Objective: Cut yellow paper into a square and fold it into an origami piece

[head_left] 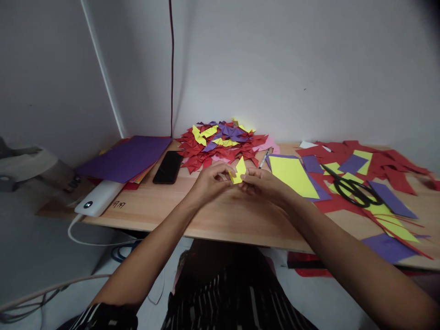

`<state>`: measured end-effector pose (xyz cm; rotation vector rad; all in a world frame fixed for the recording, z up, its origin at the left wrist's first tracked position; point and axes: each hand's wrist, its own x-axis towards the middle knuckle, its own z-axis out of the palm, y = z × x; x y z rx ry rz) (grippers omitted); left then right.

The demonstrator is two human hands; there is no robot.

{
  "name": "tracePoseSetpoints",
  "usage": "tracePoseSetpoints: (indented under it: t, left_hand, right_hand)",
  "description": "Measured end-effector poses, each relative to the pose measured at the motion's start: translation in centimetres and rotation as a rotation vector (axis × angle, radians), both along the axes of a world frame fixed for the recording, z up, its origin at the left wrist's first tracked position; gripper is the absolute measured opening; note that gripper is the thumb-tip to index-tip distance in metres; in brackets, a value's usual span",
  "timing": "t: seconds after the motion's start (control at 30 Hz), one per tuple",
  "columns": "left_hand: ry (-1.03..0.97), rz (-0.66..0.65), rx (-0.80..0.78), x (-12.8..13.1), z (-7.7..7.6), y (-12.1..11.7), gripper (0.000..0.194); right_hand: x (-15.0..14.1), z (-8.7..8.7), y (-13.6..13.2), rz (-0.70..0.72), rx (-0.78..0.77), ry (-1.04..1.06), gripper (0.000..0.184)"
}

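Note:
A small piece of folded yellow paper [240, 172] is held up between my two hands, just above the front part of the table. One pointed flap stands upright on it. My left hand [212, 181] pinches its left side, and my right hand [258, 182] grips the right side between thumb and fingers. Behind the hands rises a heap of folded paper pieces [220, 144] in red, purple, yellow and pink. Right of my right hand lies a stack of yellow sheets [292, 176] on purple paper, with a pen [263, 159] beside it.
Black-handled scissors [357, 190] lie among red, purple and yellow scraps on the right. On the left are a black phone [167, 167], purple sheets [127, 158] and a white power bank [99, 198] with a cable. A wall [275, 68] stands behind the wooden table [206, 220].

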<state>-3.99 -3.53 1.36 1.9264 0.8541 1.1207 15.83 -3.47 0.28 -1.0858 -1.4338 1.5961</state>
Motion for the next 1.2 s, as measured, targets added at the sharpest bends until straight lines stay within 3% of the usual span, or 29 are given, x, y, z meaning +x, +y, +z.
tracePoseSetpoints:
  t: [0.27,0.43,0.67,0.87,1.2]
  left_hand:
    - [0.049,-0.005,0.075,0.2,0.1,-0.4,0.004]
    - [-0.036,0.028,0.045,0.3,-0.3,-0.1,0.008]
    - [-0.183,0.063,-0.153,0.8,-1.1,0.2,0.017]
    - [-0.374,-0.049,-0.483,1.3,-1.2,-0.3,0.031]
    - [-0.445,-0.035,-0.581,1.3,-1.8,0.2,0.034]
  right_hand:
    - [-0.3,0.5,-0.6,0.002,0.038,-0.02,0.032]
    - [-0.3,0.0,-0.6,0.017,0.084,-0.007,0.028]
    - [-0.4,-0.2,-0.7,-0.01,0.11,0.015,0.027]
    - [-0.6,-0.1,-0.8,-0.033,0.145,-0.017,0.027]
    - [-1.2,0.1,-1.2,-0.082,0.197,-0.055,0.025]
